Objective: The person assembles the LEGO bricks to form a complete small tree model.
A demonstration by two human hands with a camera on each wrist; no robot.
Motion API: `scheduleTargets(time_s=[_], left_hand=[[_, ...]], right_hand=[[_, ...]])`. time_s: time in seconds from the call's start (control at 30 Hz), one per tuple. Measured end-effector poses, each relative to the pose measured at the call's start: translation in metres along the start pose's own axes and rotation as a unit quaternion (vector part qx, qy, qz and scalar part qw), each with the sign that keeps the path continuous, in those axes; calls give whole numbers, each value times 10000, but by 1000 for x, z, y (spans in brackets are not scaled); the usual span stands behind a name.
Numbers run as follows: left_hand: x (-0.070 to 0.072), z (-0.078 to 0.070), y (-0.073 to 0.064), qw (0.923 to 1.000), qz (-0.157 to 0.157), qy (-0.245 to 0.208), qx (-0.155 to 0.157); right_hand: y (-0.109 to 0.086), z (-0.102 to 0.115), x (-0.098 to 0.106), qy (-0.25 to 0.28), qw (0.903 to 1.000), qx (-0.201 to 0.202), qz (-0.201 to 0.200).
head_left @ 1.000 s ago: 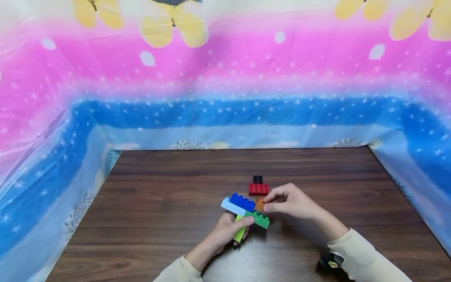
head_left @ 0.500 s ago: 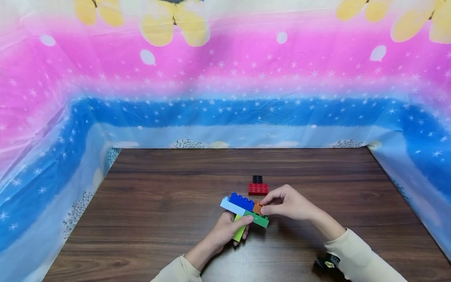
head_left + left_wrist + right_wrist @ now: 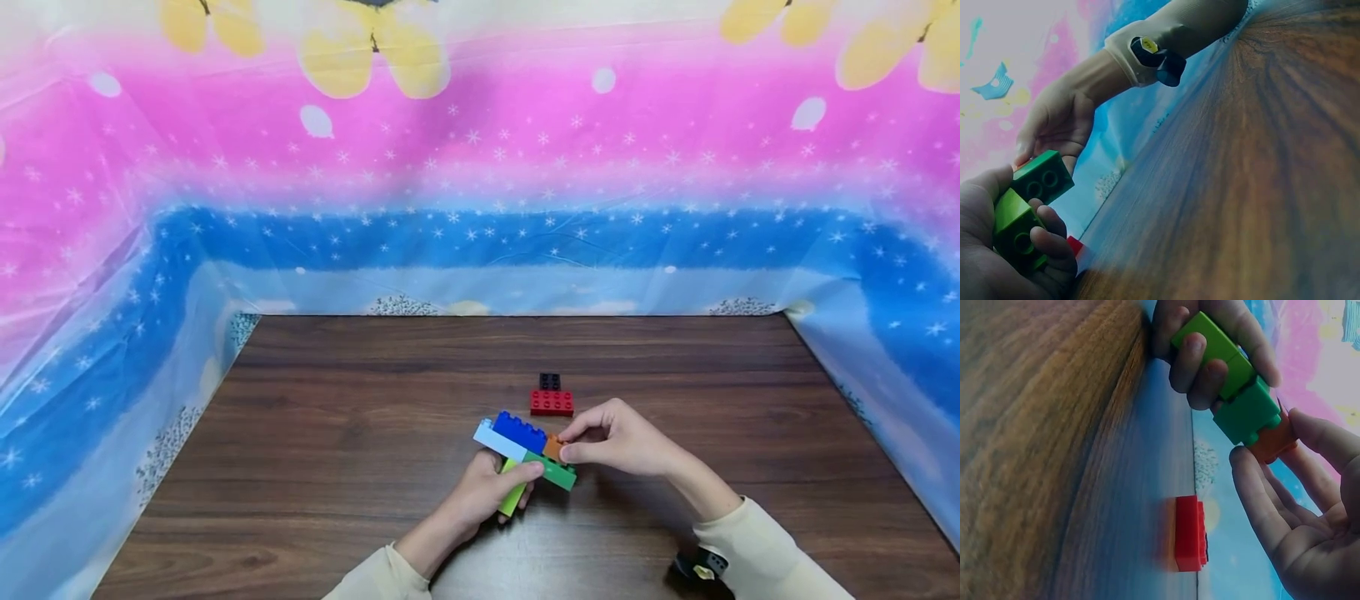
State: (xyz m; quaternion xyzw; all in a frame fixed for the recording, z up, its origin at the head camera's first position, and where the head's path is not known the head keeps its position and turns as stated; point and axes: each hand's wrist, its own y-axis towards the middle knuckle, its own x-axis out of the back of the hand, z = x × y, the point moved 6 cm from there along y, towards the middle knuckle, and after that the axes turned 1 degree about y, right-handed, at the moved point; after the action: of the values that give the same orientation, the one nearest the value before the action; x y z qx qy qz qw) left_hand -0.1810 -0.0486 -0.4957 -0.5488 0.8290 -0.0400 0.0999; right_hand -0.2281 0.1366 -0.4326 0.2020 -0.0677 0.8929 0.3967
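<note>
Left hand point(image 3: 480, 492) grips the lime brick point(image 3: 513, 497) under the brick stack point(image 3: 525, 446) held over the table point(image 3: 337, 433), right hand point(image 3: 622, 437) pinches the orange brick point(image 3: 553, 447) at its end, red brick point(image 3: 551, 402) just beyond.

Dark brown wood-grain table point(image 3: 360, 467), boards running left to right. Printed plastic sheeting point(image 3: 480, 167) walls it on three sides: pink band with white stars above, blue band below, pale strip at table level. Yellow shapes point(image 3: 371, 58) along the top, possibly flowers; cropped. Light even, soft, no hard shadows.
</note>
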Motion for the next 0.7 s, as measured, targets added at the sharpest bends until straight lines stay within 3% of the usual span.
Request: scheduleTargets(time_s=[0.2,0.7], left_hand=[[0,0,1,10000,-50,36,-27],[2,0,1,9999,-142,-34,29]], right_hand=[[-1,2,-3,-45,9999,66,-137],[5,1,-5,-55,9999,105,-39]])
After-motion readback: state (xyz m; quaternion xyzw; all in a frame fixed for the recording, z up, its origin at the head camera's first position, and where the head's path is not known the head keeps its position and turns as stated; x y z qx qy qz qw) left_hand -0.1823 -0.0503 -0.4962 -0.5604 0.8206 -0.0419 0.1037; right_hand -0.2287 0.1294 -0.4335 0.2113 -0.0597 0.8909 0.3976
